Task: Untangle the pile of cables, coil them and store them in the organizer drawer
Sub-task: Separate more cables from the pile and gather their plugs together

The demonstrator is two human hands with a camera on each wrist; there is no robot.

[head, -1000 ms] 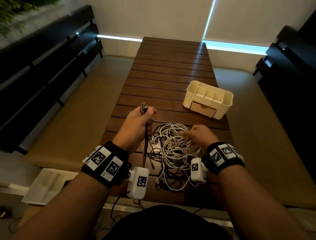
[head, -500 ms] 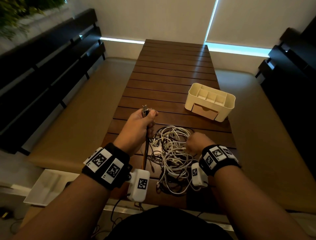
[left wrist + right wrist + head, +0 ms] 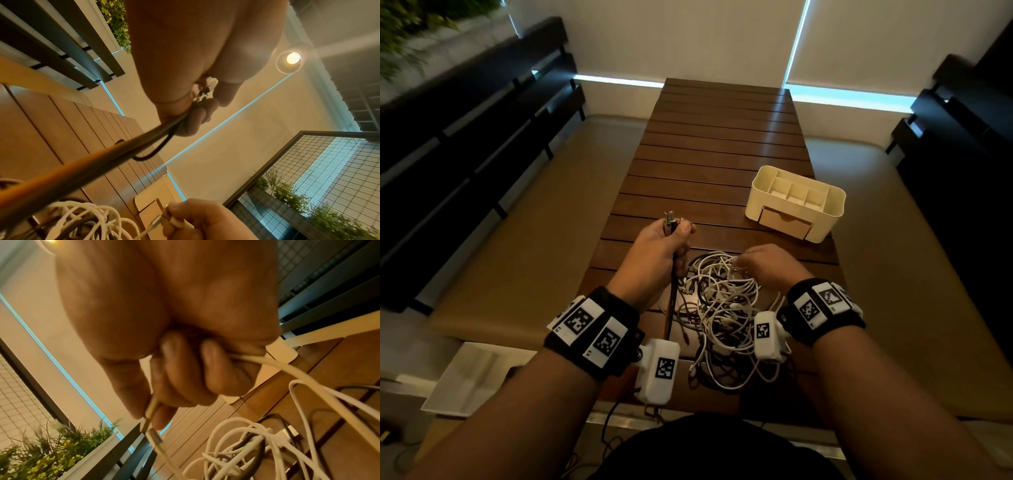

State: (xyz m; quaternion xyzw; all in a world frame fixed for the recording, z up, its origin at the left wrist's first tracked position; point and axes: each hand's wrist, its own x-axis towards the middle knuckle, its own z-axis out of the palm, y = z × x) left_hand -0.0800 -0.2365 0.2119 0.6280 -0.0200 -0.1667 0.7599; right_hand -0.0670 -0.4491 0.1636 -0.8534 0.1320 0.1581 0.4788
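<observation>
Head view shows the left hand (image 3: 657, 253) clamped on dark cable ends (image 3: 670, 222), the right hand (image 3: 767, 263) pinching a white plug (image 3: 151, 408) above the tabletop (image 3: 715, 154) tangle (image 3: 722, 308); limp, snag-prone cords are best held at plugs.

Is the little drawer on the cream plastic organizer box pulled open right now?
No, the drawer sits closed in the front of the cream plastic organizer box, flush with it in the head view.
</observation>
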